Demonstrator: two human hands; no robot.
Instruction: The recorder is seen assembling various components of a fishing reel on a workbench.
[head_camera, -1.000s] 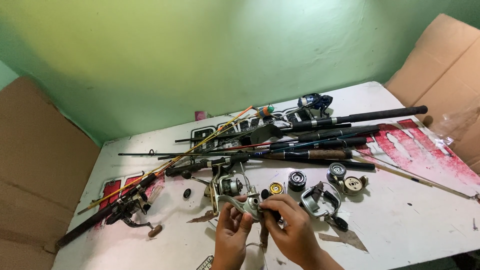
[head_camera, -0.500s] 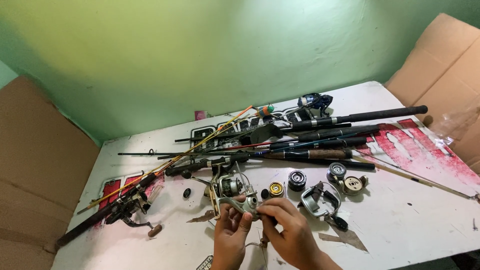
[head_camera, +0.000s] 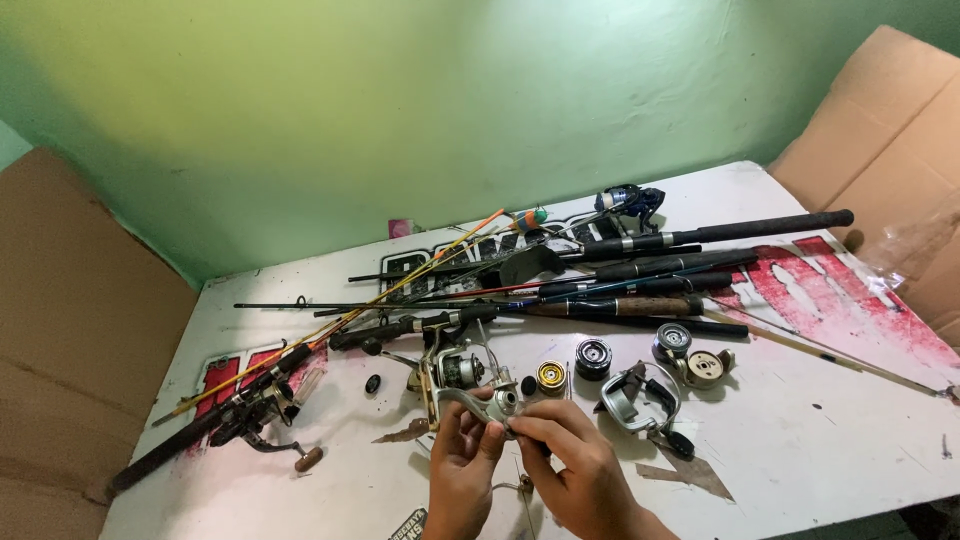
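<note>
Two bare hands meet at the near edge of the white table (head_camera: 830, 440), and between them I hold a silver spinning reel (head_camera: 470, 385): my left hand (head_camera: 462, 470) is closed round its curved foot from below, while my right hand (head_camera: 575, 465) pinches a small fitting at its side with thumb and forefinger. The reel sits just above the tabletop, in front of a heap of fishing rods (head_camera: 620, 280). Loose pieces lie close by: a gold spool (head_camera: 551, 376), a black spool (head_camera: 593, 357), and a second reel (head_camera: 640, 400) beside my right wrist. I judge the small fitting could slip from so narrow a pinch and roll off the near edge, or my right forearm could knock the second reel. No tray, box or dish holds the parts; they lie bare on the table, and the cardboard sheets (head_camera: 880, 150) at the sides only lean there.
</note>
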